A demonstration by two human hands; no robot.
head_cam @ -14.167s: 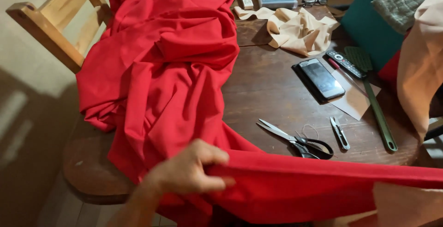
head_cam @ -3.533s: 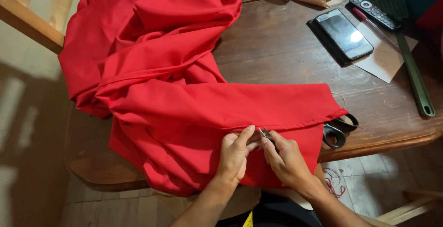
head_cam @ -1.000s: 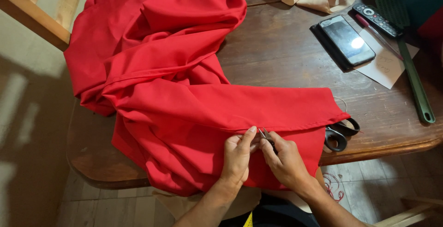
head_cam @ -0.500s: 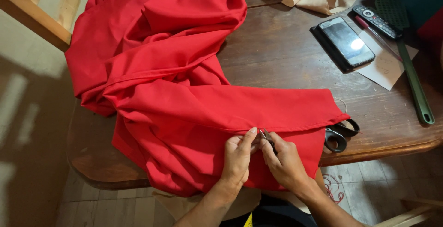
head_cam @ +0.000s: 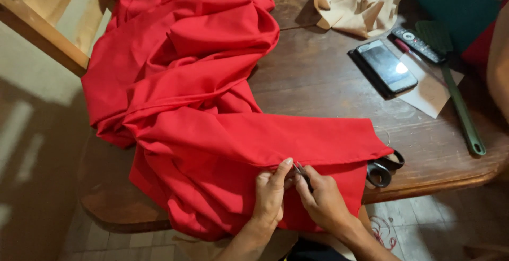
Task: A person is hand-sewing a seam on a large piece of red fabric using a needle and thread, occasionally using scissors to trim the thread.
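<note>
At the near edge of the dark wooden table (head_cam: 328,86), the left hand (head_cam: 270,194) and the right hand (head_cam: 321,200) meet on a fold of the red fabric (head_cam: 201,133), which drapes over the table's left side. Both hands' fingers pinch the cloth, the right also gripping a small metal tool (head_cam: 300,171). Black-handled scissors (head_cam: 383,168) lie partly under the fabric beside them, a phone (head_cam: 386,66) farther back.

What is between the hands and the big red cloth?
Nothing visible. The left hand and the right hand both rest directly on the folded red cloth at the edge of the dark wooden table, pinching it around a small metal tool. The black-handled scissors lie off to the side, partly under the cloth.
</note>
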